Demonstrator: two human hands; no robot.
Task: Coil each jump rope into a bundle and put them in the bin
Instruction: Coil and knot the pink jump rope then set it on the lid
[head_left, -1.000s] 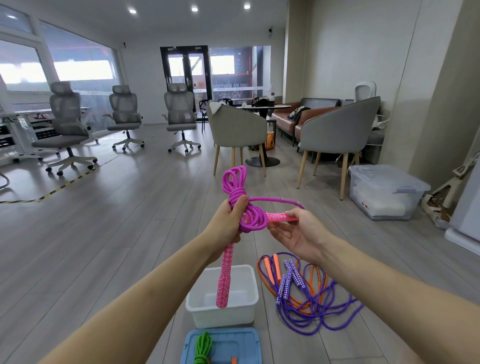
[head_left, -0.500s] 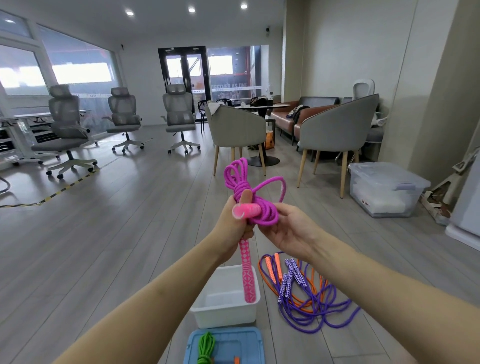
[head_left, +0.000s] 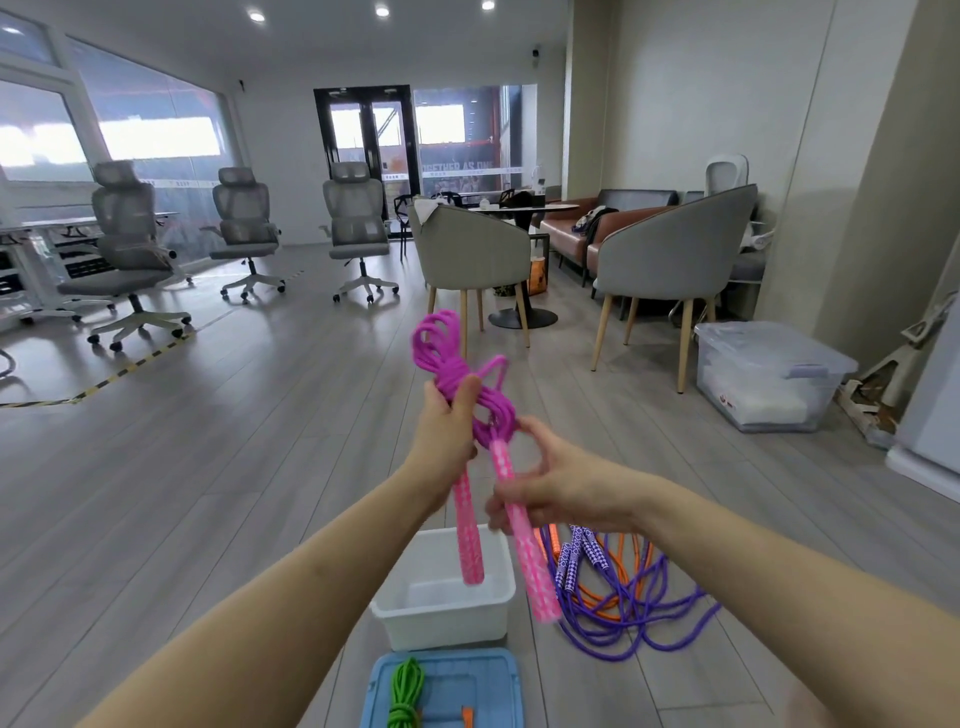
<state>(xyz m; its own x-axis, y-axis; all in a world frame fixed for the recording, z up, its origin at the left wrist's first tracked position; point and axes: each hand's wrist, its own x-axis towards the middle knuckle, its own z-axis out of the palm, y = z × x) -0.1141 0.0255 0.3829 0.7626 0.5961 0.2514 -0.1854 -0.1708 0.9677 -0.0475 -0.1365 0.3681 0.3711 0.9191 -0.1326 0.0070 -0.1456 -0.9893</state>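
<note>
— Where is the pink jump rope (head_left: 457, 379)?

— My left hand (head_left: 447, 431) clenches its coil; my right hand (head_left: 540, 480) pinches one handle. Both handles hang lengthwise, pointing down toward the white bin (head_left: 441, 613) directly below my hands, left nearer.

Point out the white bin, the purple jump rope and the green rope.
white bin (head_left: 441, 621): head view, on its front wall.
purple jump rope (head_left: 631, 642): head view, on a floor loop.
green rope (head_left: 405, 691): head view, on the coiled cord.
</note>
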